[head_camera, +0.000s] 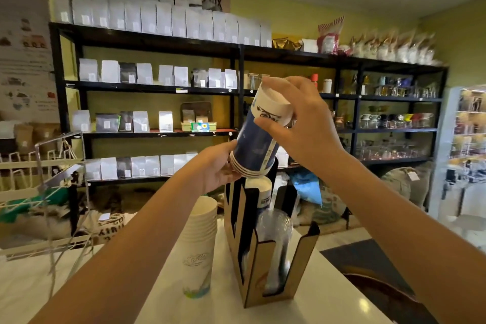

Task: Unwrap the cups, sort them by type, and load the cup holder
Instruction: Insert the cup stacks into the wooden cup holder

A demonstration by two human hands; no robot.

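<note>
Both hands hold a short stack of blue-and-white paper cups (259, 139) upside down and tilted, just above the rear slot of the cup holder (253, 268). My left hand (219, 166) cups the rims at the stack's lower end. My right hand (297, 123) grips its upper, white base end. In the rear slot stands another blue-and-white cup stack (260, 189). Clear plastic cups (276, 239) fill the front slot. A stack of white printed paper cups (198, 244) stands upside down on the counter left of the holder.
The white counter (328, 294) carries a wire rack (60, 187) at the left. Black shelving (236, 87) with bags, jars and mugs lines the back wall. Sacks lie on the floor below it. A dark round object (378, 287) sits at the counter's right edge.
</note>
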